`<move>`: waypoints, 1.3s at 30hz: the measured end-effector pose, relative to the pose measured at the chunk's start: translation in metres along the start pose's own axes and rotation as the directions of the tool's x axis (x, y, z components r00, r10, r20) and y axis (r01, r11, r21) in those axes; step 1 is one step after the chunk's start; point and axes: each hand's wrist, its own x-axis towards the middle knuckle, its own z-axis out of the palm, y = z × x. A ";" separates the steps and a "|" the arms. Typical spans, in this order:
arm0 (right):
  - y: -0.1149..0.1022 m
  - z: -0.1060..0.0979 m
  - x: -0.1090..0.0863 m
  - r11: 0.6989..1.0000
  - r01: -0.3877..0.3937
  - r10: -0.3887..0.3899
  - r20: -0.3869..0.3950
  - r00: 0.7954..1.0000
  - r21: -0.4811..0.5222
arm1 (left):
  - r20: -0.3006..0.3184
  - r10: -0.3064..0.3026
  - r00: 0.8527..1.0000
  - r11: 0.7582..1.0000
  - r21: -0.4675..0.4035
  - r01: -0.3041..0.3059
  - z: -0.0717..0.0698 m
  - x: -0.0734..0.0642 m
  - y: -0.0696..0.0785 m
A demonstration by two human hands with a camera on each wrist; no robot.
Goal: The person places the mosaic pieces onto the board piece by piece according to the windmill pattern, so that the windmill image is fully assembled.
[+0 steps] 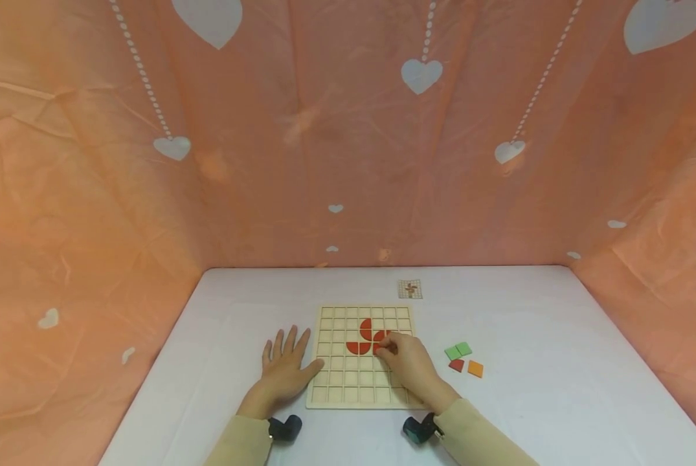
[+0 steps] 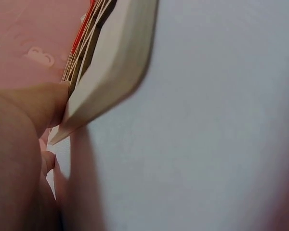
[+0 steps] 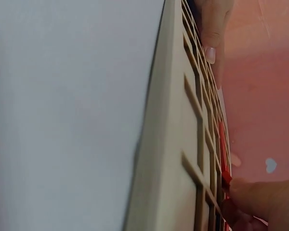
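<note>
A square wooden grid board (image 1: 336, 380) lies flat on the white table, with several red quarter-circle tiles (image 1: 359, 348) set in its middle cells. My right hand (image 1: 412, 367) is over the board's right half and pinches a red tile (image 3: 226, 177) between thumb and fingers, down at the grid. The fingertips partly cover that tile, so whether it is fully seated in a cell cannot be told. My left hand (image 1: 285, 373) rests on the table with fingers spread, its thumb (image 2: 50, 103) touching the board's left edge.
Right of the board lie two green square tiles (image 1: 458, 351), a loose red tile (image 1: 456, 366) and an orange square tile (image 1: 475, 369). Behind the board is a small pattern card (image 1: 410, 289). Orange cloth walls (image 1: 348, 162) with pale hearts enclose the table's back and sides.
</note>
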 end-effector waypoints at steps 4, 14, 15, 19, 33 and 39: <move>0.000 0.001 0.000 1.000 0.000 0.000 -0.006 1.000 -0.012 | 0.004 -0.001 1.000 1.000 -0.005 0.001 0.000 0.000 0.000; 0.001 0.000 0.001 1.000 -0.014 0.014 0.007 1.000 0.014 | 0.011 -0.001 1.000 1.000 -0.015 0.001 -0.004 -0.001 0.003; 0.002 0.000 0.001 1.000 -0.015 0.015 0.008 1.000 0.016 | 0.012 0.000 1.000 1.000 -0.014 0.000 -0.004 -0.001 0.003; 0.002 0.000 0.001 1.000 -0.012 0.012 0.001 1.000 0.013 | 0.015 0.003 1.000 1.000 -0.016 -0.002 -0.004 -0.001 0.003; 0.003 0.002 -0.002 0.999 -0.023 0.023 -0.017 1.000 -0.023 | 0.003 0.001 1.000 1.000 -0.017 -0.001 -0.008 -0.002 0.004; 0.003 0.000 -0.003 0.998 0.002 -0.002 -0.001 1.000 -0.062 | 0.004 0.001 1.000 1.000 -0.014 -0.001 -0.004 -0.002 0.002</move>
